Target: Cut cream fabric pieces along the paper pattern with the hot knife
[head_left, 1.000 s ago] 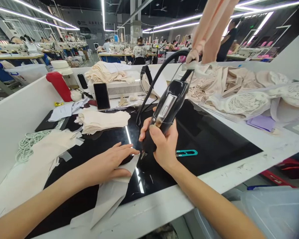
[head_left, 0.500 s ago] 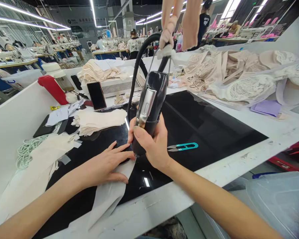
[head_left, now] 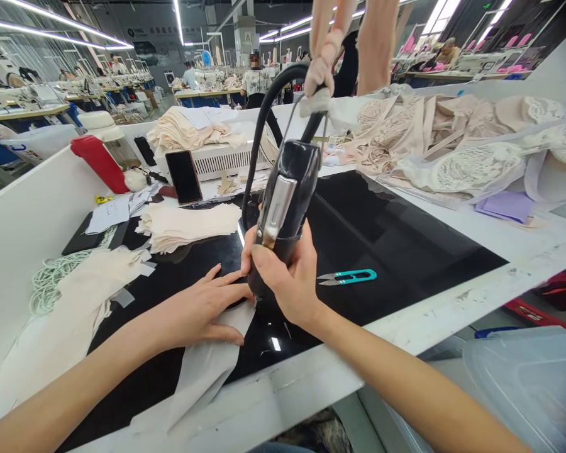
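My right hand (head_left: 287, 270) wraps around a black corded hand tool (head_left: 292, 170) with a silver metal piece on its side. The tool stands tilted, its lower end down at the black work surface; what lies under it is hidden. Its thick black cable (head_left: 257, 145) loops above, and a twisted pale cloth strap (head_left: 321, 66) suspends the tool from overhead. Fingers spread flat, my left hand (head_left: 207, 308) presses on a thin pale fabric piece (head_left: 202, 371), its fingertips close to the tool's lower end. Teal-handled thread snips (head_left: 349, 277) lie right of my right hand.
Stacked cream fabric pieces (head_left: 193, 223) lie behind my left hand, more cream fabric (head_left: 85, 296) at left. A phone (head_left: 183, 177) leans at the back near a red object (head_left: 99, 163). Beige lace bras (head_left: 424, 132) are heaped at back right. The white table edge (head_left: 302, 390) runs in front.
Hardly anything differs. Both hands and the tool keep nearly the same place on the surface; the view and the hanging strap have shifted slightly.
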The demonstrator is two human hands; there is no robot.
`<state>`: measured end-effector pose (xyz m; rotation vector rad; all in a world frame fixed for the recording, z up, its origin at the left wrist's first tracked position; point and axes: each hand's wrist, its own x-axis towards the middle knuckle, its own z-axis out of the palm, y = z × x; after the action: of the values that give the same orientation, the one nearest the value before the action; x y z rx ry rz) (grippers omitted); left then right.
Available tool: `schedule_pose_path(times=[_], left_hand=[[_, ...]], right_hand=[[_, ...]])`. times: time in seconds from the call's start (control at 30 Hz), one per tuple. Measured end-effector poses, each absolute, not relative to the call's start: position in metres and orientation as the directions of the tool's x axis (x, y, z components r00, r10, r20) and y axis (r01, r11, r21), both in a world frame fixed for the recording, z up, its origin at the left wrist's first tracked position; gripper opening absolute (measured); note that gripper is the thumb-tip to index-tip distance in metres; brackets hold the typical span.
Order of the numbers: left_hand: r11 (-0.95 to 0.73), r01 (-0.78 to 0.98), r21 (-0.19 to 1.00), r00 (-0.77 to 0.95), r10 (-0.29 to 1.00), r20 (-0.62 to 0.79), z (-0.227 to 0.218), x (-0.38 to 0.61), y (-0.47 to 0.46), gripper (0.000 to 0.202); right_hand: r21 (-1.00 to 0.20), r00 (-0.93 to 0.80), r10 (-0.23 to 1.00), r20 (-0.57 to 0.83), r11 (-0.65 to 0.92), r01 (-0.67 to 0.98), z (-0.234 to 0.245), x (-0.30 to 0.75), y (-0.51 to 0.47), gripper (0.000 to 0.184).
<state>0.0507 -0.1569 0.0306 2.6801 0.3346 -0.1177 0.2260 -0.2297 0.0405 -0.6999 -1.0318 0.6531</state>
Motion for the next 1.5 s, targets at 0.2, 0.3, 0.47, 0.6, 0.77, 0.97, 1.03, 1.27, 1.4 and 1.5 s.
schedule_pose_path(times=[0.2,0.3,0.47,0.6,0.77,0.97,1.03,1.27,1.4,1.5], left_hand=[[-0.887,0.259,0.383,0.965,0.228,-0.126,0.030,0.051,-0.158,0.070],[-0.886,0.266,0.380,0.963,0.229,-0.141,0.031,0.051,-0.158,0.069],[-0.877,0.280,0.391,0.959,0.233,-0.164,0.030,0.051,-0.156,0.072],[-0.871,0.270,0.410,0.962,0.228,-0.149,0.030,0.051,-0.155,0.068],[-0.868,0.265,0.421,0.964,0.238,-0.117,0.028,0.051,-0.157,0.058],[-0.884,0.243,0.401,0.970,0.224,-0.094,0.028,0.053,-0.158,0.047],[-0.882,0.245,0.402,0.969,0.224,-0.101,0.029,0.053,-0.158,0.042],[-0.871,0.214,0.441,0.977,0.198,-0.083,0.021,0.052,-0.154,0.058],[-0.861,0.254,0.440,0.967,0.217,-0.134,0.025,0.054,-0.155,0.060],[-0.839,0.293,0.459,0.956,0.243,-0.167,0.031,0.056,-0.157,0.062]], right_hand=[[-0.773,0.355,0.794,0.494,0.588,-0.240,0.041,0.220,-0.236,0.035],[-0.780,0.341,0.807,0.483,0.573,-0.251,0.042,0.217,-0.239,0.037],[-0.798,0.372,0.804,0.463,0.561,-0.220,0.043,0.215,-0.240,0.028],[-0.782,0.357,0.811,0.464,0.564,-0.265,0.043,0.213,-0.243,0.031],[-0.796,0.343,0.821,0.457,0.549,-0.253,0.046,0.207,-0.249,0.036],[-0.800,0.321,0.833,0.451,0.536,-0.270,0.047,0.207,-0.249,0.033],[-0.792,0.321,0.831,0.455,0.542,-0.282,0.048,0.207,-0.249,0.033],[-0.821,0.352,0.843,0.407,0.506,-0.263,0.052,0.204,-0.254,0.041],[-0.828,0.366,0.837,0.406,0.507,-0.240,0.050,0.203,-0.253,0.045],[-0.816,0.357,0.837,0.416,0.517,-0.260,0.049,0.203,-0.252,0.044]])
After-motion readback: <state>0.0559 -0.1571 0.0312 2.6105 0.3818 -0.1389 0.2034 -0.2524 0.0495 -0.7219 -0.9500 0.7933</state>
